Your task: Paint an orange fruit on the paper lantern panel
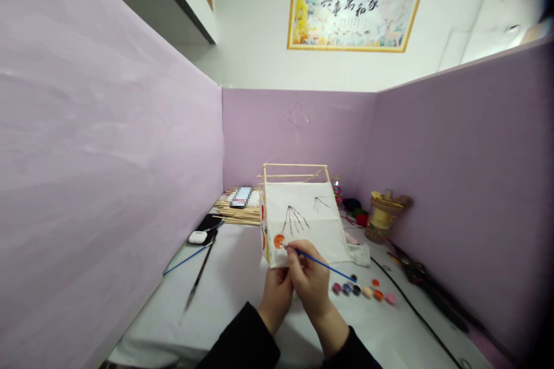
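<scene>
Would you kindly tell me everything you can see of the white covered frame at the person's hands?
The white covered frame is box-shaped, with thin, wooden-looking sticks bare at the top and pale paper or cloth below. Its front carries two dark, branching drawings and, low down, an orange disc; coloured shapes show along its left side. The left hand holds its lower edge, and the blue brush in the right hand points at the disc. Whether it touches the table is unclear.

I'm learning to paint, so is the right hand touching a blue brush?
Touching: the head view shows a blue brush pinched in the right hand.
</scene>
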Action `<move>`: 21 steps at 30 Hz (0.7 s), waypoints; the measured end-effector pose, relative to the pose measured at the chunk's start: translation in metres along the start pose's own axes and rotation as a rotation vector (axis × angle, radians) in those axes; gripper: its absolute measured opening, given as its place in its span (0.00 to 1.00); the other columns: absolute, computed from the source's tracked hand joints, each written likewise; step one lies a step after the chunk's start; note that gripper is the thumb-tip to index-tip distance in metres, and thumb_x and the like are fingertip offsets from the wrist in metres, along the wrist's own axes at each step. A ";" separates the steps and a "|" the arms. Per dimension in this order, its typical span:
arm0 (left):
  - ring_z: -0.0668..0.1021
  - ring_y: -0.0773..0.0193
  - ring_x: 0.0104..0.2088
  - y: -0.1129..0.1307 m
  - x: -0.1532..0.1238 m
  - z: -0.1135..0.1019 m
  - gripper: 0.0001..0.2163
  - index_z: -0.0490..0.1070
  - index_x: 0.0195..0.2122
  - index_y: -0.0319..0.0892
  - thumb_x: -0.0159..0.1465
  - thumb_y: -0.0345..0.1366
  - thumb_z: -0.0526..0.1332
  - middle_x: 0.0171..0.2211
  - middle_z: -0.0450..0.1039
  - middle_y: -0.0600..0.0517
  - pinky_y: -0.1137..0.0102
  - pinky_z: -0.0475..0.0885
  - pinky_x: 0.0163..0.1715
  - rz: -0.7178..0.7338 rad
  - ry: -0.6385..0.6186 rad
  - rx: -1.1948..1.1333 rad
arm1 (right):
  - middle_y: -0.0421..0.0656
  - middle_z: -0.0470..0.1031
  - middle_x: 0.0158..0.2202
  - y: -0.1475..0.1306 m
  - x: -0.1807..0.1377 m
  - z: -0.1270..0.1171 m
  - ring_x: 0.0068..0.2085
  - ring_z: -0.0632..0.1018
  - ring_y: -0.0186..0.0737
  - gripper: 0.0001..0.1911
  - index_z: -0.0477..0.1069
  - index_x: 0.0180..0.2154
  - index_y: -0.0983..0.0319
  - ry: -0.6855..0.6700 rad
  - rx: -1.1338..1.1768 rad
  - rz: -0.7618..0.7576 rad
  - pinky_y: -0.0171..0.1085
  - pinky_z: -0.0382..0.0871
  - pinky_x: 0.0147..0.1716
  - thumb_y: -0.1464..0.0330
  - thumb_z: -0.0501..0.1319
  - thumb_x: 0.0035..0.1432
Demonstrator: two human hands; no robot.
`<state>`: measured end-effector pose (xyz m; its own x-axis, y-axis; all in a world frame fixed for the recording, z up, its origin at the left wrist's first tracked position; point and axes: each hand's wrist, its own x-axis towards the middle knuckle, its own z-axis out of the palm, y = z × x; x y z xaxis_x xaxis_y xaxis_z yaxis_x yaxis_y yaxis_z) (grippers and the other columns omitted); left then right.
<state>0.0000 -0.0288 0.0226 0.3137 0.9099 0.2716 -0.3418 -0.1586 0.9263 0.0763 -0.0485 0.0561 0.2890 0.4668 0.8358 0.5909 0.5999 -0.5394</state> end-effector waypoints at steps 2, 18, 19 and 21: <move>0.79 0.53 0.35 -0.001 0.000 -0.001 0.17 0.78 0.33 0.35 0.54 0.47 0.64 0.29 0.80 0.44 0.63 0.74 0.40 0.006 -0.006 0.006 | 0.42 0.75 0.32 -0.001 0.001 0.000 0.34 0.76 0.37 0.05 0.71 0.36 0.59 -0.006 -0.009 -0.010 0.35 0.71 0.34 0.71 0.57 0.58; 0.79 0.54 0.32 0.002 0.000 0.000 0.18 0.78 0.32 0.35 0.54 0.47 0.64 0.25 0.79 0.46 0.62 0.74 0.38 -0.011 0.006 0.040 | 0.41 0.74 0.31 0.000 0.000 -0.001 0.34 0.76 0.37 0.05 0.71 0.35 0.59 -0.017 0.016 -0.001 0.34 0.71 0.33 0.72 0.56 0.58; 0.79 0.54 0.32 0.001 0.000 0.000 0.18 0.78 0.32 0.35 0.54 0.48 0.64 0.25 0.79 0.46 0.62 0.74 0.39 -0.004 0.005 0.037 | 0.41 0.74 0.31 0.000 0.000 -0.001 0.34 0.76 0.37 0.05 0.71 0.35 0.59 -0.016 0.014 -0.005 0.35 0.71 0.34 0.72 0.56 0.58; 0.79 0.54 0.33 0.002 0.000 0.000 0.17 0.78 0.33 0.35 0.54 0.47 0.64 0.26 0.79 0.45 0.62 0.74 0.40 0.005 0.000 0.026 | 0.41 0.74 0.32 0.000 0.000 -0.001 0.34 0.76 0.37 0.05 0.71 0.35 0.59 -0.022 0.008 -0.011 0.35 0.71 0.34 0.72 0.57 0.58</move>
<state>-0.0009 -0.0293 0.0239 0.3120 0.9090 0.2763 -0.3199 -0.1733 0.9315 0.0767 -0.0490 0.0557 0.2663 0.4743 0.8391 0.5878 0.6100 -0.5314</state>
